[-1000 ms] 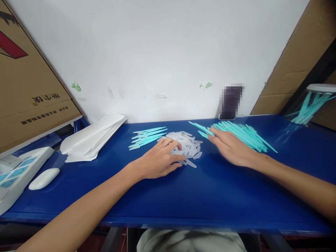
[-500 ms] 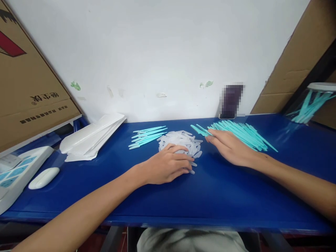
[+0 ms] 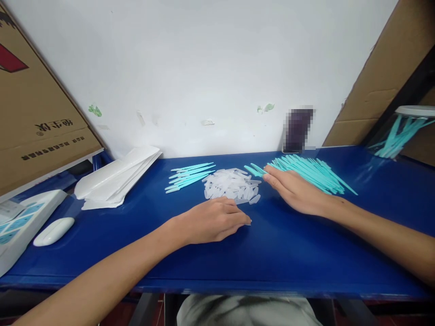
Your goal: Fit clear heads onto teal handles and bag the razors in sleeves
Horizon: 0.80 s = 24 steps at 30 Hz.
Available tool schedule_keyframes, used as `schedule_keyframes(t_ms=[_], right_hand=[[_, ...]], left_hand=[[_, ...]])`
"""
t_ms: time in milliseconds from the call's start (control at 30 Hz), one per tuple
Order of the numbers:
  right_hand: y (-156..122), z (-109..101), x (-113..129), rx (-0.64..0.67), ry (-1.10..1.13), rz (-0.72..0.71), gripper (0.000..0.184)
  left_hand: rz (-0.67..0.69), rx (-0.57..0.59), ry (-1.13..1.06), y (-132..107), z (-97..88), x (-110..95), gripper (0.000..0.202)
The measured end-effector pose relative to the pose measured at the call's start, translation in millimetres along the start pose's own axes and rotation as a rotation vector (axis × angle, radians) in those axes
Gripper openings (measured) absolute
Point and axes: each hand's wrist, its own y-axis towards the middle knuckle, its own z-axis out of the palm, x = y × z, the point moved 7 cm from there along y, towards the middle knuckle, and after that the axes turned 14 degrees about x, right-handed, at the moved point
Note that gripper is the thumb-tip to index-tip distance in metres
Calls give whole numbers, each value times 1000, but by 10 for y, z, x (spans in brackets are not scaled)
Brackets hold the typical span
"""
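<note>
Bare forearms [image 3: 136, 258], small spot [image 3: 342, 201] by right wrist [image 3: 328, 205]; pale, dark-streaked clothing [image 3: 248, 312]

Right of centre, held sticks [image 3: 255, 172] are partly hidden by the right fingers [image 3: 274, 175]; the phone [image 3: 297, 130] is blurred. At upper left, the box [image 3: 44, 95] is cut off.

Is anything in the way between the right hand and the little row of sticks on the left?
Yes: the pile of white bits on the table lies straight between the right hand and those sticks. The left hand is nearer the front, out of that line.
</note>
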Motion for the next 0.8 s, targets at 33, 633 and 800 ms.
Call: schedule_keyframes(t_ms=[33,633,800], right_hand=[[1,3,-6,0,-11,-3,42],[-2,81,3,121,-84,63,43],[2,71,33,123,-106,54,41]], left_hand=[[-9,-1,-33,-3,1,14,26],[-69,39,-393,-10,12,118,37],[-85,60,-387,-8,18,116,37]])
